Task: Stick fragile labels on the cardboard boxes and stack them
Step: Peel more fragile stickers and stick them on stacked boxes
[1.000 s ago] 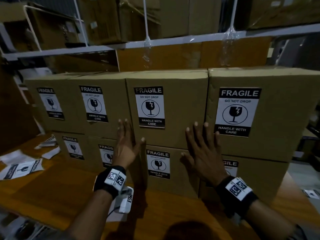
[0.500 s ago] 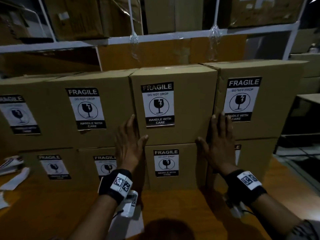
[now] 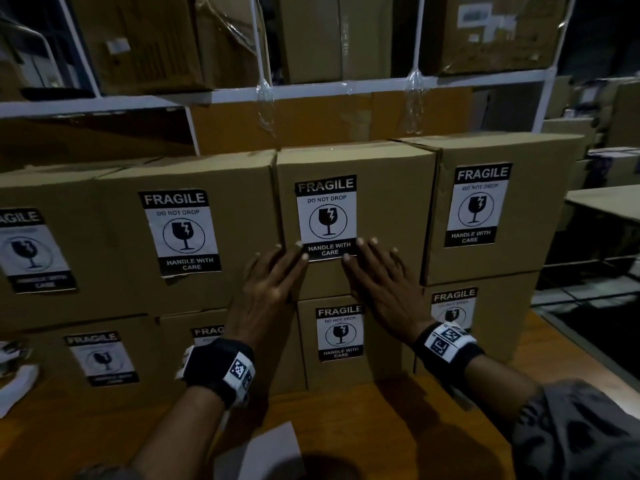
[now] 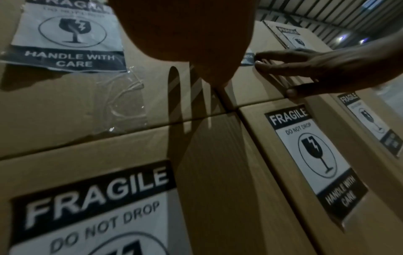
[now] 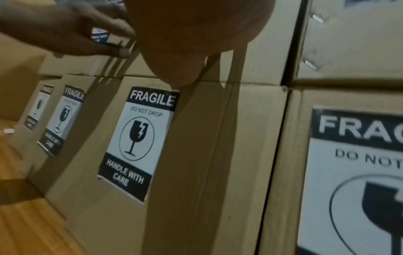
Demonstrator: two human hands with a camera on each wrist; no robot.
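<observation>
Brown cardboard boxes stand in two stacked rows on the table, each with a black-and-white FRAGILE label on its front. The upper middle box (image 3: 388,202) carries a label (image 3: 327,218). My left hand (image 3: 273,278) lies flat on that box's front, fingers straight, fingertips at the label's lower left corner. My right hand (image 3: 381,275) lies flat beside it, fingertips at the lower right corner. The left wrist view shows the right hand (image 4: 305,69) pressing the cardboard. In the right wrist view the left hand (image 5: 76,34) rests over the label's bottom strip. Neither hand holds anything.
The wooden table (image 3: 398,427) has a white backing sheet (image 3: 270,448) near me and paper scraps (image 3: 17,379) at the left. A white shelf rack (image 3: 311,91) with more cartons rises behind the stack. The table's right edge (image 3: 581,351) drops to the floor.
Both hands slid inward from the upper middle box's side edges to the label's lower corners. The head view has shifted closer and a little right.
</observation>
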